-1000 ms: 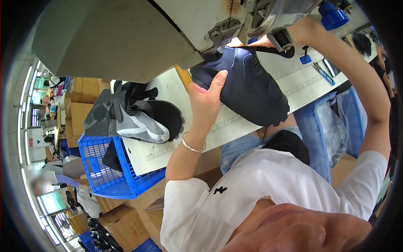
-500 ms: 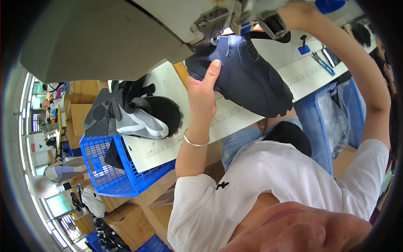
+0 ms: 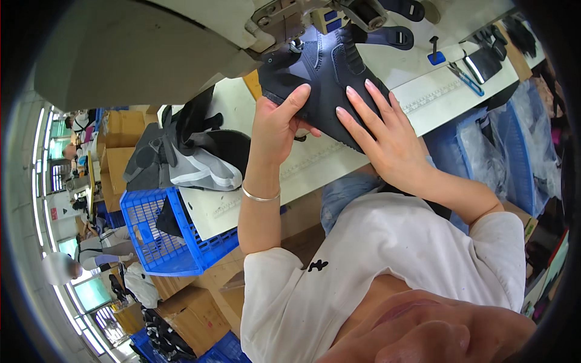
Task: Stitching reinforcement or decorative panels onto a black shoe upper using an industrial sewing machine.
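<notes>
A dark navy-black shoe upper [image 3: 324,88] lies on the white worktable under the head of a sewing machine [image 3: 284,24]. Its far end sits at the machine's needle area. My left hand [image 3: 275,130] grips the upper's left edge, thumb on top and the other fingers partly hidden underneath. Spread flat over the upper's near right part is my right hand [image 3: 390,136], fingers stretched out and apart. The needle tip itself is too small to make out.
Grey and black shoe uppers [image 3: 203,166] are piled on the table's left, above a blue plastic basket [image 3: 160,236]. Blue-handled snips [image 3: 467,80] and a dark phone-like slab [image 3: 484,65] lie at right. A plastic-lined blue crate [image 3: 463,142] stands beside the table. Another person [image 3: 106,251] is far left.
My right hand has come from beside the machine's far right down onto the upper. The upper has shifted slightly away and left, with my left hand still on its edge.
</notes>
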The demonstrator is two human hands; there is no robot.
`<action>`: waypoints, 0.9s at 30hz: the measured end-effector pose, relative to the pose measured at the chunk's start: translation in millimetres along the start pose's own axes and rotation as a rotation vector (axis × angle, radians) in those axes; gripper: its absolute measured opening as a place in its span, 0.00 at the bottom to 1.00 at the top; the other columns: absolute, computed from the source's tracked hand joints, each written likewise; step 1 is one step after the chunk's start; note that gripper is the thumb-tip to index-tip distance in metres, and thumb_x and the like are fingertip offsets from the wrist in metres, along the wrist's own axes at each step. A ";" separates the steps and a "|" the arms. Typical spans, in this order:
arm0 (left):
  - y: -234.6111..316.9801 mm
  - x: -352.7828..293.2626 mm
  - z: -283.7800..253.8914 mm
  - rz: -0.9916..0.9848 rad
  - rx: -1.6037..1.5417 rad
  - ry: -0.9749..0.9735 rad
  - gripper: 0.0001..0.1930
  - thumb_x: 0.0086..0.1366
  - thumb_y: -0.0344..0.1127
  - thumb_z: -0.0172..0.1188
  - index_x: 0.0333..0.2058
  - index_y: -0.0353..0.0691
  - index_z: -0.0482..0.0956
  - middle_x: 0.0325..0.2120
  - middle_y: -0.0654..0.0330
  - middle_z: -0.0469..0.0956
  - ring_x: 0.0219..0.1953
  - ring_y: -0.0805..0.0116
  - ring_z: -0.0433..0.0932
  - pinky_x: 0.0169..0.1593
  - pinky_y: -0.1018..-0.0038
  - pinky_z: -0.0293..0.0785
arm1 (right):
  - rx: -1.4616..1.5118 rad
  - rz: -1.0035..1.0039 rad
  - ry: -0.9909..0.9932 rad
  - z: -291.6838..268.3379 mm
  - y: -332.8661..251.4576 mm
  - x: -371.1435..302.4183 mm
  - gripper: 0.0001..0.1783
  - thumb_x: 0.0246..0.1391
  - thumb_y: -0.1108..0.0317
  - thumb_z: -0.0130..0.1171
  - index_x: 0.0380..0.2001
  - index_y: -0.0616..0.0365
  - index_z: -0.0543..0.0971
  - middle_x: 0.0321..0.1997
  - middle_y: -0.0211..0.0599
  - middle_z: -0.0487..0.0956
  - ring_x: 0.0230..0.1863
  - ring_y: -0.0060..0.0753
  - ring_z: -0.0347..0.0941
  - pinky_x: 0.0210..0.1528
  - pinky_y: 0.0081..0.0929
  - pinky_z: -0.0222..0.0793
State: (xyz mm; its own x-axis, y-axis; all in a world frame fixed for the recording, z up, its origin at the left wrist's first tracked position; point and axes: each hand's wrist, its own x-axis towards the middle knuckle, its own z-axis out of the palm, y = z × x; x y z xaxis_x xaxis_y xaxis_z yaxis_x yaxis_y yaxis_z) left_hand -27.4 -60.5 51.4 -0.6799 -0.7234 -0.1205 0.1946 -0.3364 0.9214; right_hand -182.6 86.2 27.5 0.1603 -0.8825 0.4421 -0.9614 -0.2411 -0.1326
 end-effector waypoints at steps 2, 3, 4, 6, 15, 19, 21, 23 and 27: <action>2.5 -0.2 1.5 0.014 0.063 0.046 0.13 0.62 0.35 0.57 0.39 0.30 0.75 0.28 0.56 0.80 0.23 0.71 0.79 0.18 0.78 0.75 | 0.016 0.011 0.002 -2.9 -3.8 3.2 0.30 0.46 0.72 0.53 0.57 0.56 0.66 0.66 0.49 0.56 0.64 0.63 0.52 0.53 0.65 0.59; 3.4 -0.2 2.3 0.009 0.066 0.059 0.13 0.62 0.35 0.57 0.39 0.30 0.75 0.28 0.56 0.80 0.23 0.71 0.79 0.18 0.78 0.75 | 0.020 0.006 -0.002 -4.4 -5.4 5.0 0.30 0.46 0.72 0.53 0.57 0.56 0.66 0.66 0.49 0.56 0.64 0.63 0.52 0.53 0.65 0.59; 3.9 -0.5 3.1 0.006 0.123 0.101 0.12 0.60 0.36 0.58 0.36 0.31 0.76 0.26 0.57 0.79 0.21 0.72 0.78 0.17 0.79 0.74 | 0.015 0.019 -0.013 -5.6 -7.2 5.8 0.30 0.46 0.72 0.53 0.57 0.56 0.66 0.66 0.49 0.56 0.64 0.64 0.52 0.53 0.66 0.58; 3.5 0.0 4.9 0.016 0.171 0.144 0.12 0.59 0.37 0.60 0.33 0.31 0.77 0.23 0.59 0.79 0.18 0.73 0.76 0.17 0.81 0.72 | -0.001 0.020 -0.024 -7.8 -8.0 6.3 0.30 0.46 0.73 0.53 0.57 0.55 0.66 0.65 0.49 0.56 0.64 0.65 0.52 0.53 0.66 0.58; -2.2 -0.3 14.2 0.069 0.193 0.243 0.11 0.56 0.38 0.61 0.28 0.34 0.78 0.18 0.63 0.76 0.15 0.78 0.72 0.18 0.83 0.66 | 0.093 0.070 -0.079 -16.5 -2.4 5.3 0.30 0.46 0.74 0.53 0.56 0.53 0.67 0.65 0.47 0.57 0.65 0.61 0.51 0.57 0.62 0.55; -3.0 -0.1 17.3 0.076 0.157 0.250 0.10 0.57 0.38 0.61 0.29 0.35 0.78 0.19 0.64 0.76 0.16 0.79 0.72 0.17 0.84 0.66 | 0.102 0.058 -0.076 -20.4 -0.1 6.7 0.29 0.46 0.73 0.54 0.56 0.52 0.68 0.64 0.47 0.58 0.65 0.60 0.51 0.58 0.62 0.54; -4.1 0.3 18.7 0.083 0.131 0.259 0.10 0.57 0.38 0.61 0.29 0.35 0.78 0.19 0.65 0.76 0.16 0.79 0.72 0.17 0.84 0.66 | 0.109 0.056 -0.069 -21.6 0.9 7.1 0.29 0.46 0.73 0.54 0.56 0.52 0.68 0.64 0.47 0.58 0.65 0.60 0.51 0.58 0.62 0.54; -4.9 0.5 19.5 0.089 0.104 0.269 0.10 0.57 0.38 0.61 0.29 0.36 0.78 0.19 0.65 0.76 0.16 0.80 0.73 0.17 0.84 0.66 | 0.106 0.050 -0.062 -22.7 1.8 7.5 0.29 0.46 0.73 0.54 0.55 0.52 0.68 0.63 0.47 0.59 0.65 0.59 0.51 0.58 0.62 0.54; -6.2 1.6 20.8 0.108 0.081 0.274 0.09 0.57 0.37 0.61 0.29 0.36 0.78 0.19 0.64 0.76 0.17 0.79 0.73 0.16 0.84 0.66 | 0.119 0.053 -0.074 -26.2 3.6 8.4 0.28 0.46 0.73 0.53 0.55 0.52 0.69 0.63 0.47 0.60 0.65 0.59 0.52 0.58 0.62 0.54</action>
State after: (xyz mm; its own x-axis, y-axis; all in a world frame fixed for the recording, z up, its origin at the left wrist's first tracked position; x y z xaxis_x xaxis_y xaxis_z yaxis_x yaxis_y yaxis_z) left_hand -44.4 -47.1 53.2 -0.4399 -0.8918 -0.1058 0.1910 -0.2080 0.9593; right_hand -190.5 88.5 54.0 0.1304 -0.9215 0.3657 -0.9364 -0.2357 -0.2600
